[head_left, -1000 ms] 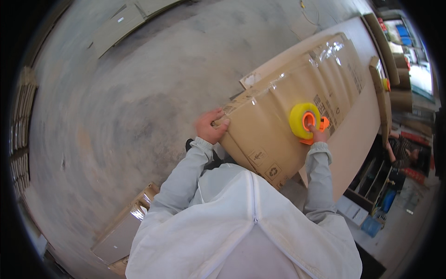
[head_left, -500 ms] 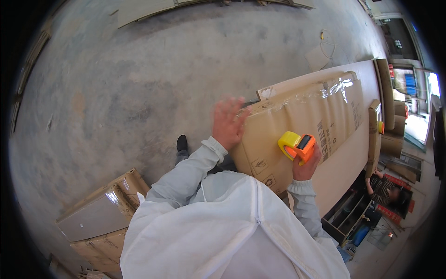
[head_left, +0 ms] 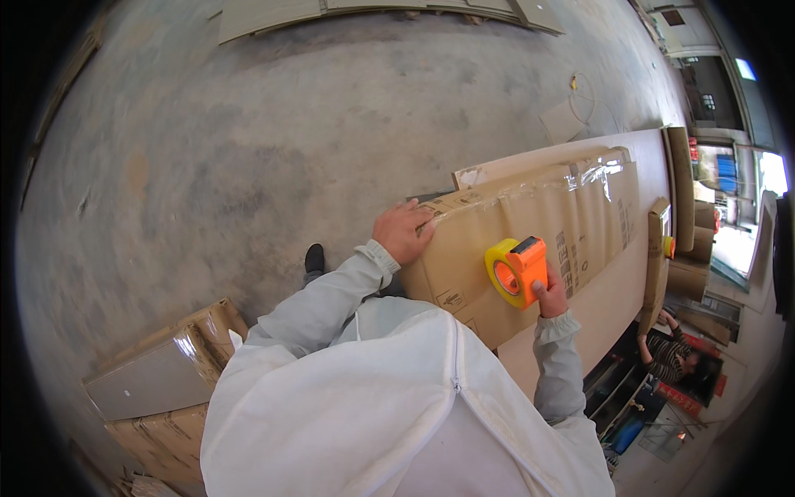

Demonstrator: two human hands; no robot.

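Observation:
A long brown cardboard box [head_left: 472, 257] lies in front of me, with shiny transparent tape [head_left: 592, 171] along its far edge. My left hand [head_left: 403, 232] rests on the box's left end near the far corner, its fingers laid over the edge and holding nothing. In my right hand [head_left: 551, 293] is an orange tape dispenser [head_left: 530, 263] loaded with a yellow roll, held over the box's top. The fingers behind the handle are partly hidden. Beneath the box is a pale board surface [head_left: 571, 344].
Another person [head_left: 669, 352] in a striped top stands at the right, hands on an upright cardboard piece [head_left: 658, 257]. Wrapped cartons [head_left: 157, 373] are stacked at lower left. Flat boards [head_left: 373, 10] lie at the far side. Concrete floor [head_left: 207, 149] spreads out to the left.
My left hand, blurred before, has come down onto the box corner. The tape dispenser has turned in my right hand and shifted slightly left. The whole view has moved a little.

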